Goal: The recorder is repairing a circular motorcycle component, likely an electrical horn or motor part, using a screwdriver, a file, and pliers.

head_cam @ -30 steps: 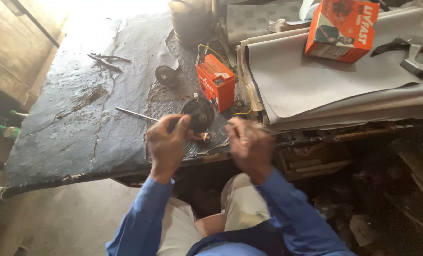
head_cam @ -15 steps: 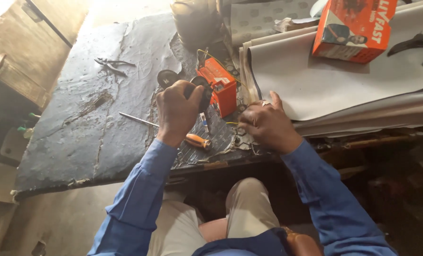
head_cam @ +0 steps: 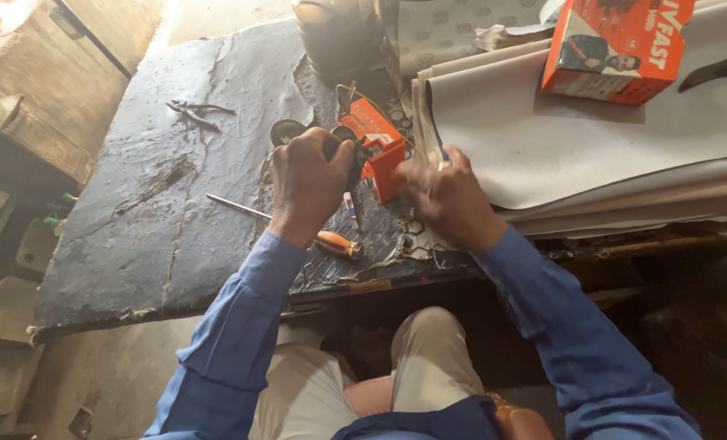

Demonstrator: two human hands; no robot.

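Note:
My left hand (head_cam: pixel 308 181) is closed around a small dark round part (head_cam: pixel 343 145) and holds it just left of an orange box-shaped unit (head_cam: pixel 377 149) on the dark worn worktop (head_cam: pixel 176 195). My right hand (head_cam: pixel 443 198) is blurred and rests by the near edge of a stack of pale grey sheets (head_cam: pixel 559 155), just right of the orange unit; what it holds is hidden. A screwdriver with an orange handle (head_cam: pixel 337 244) lies on the worktop below my left wrist.
Pliers (head_cam: pixel 194 112) lie at the back left of the worktop, and a dark round disc (head_cam: pixel 284 130) sits near my left hand. An orange carton (head_cam: pixel 616 45) stands on the sheets. A dark metal vessel (head_cam: pixel 335 37) is at the back.
Both hands have moved away from me, toward the orange unit. My left hand carried the dark round part with it; my right hand has reached the edge of the grey sheets.

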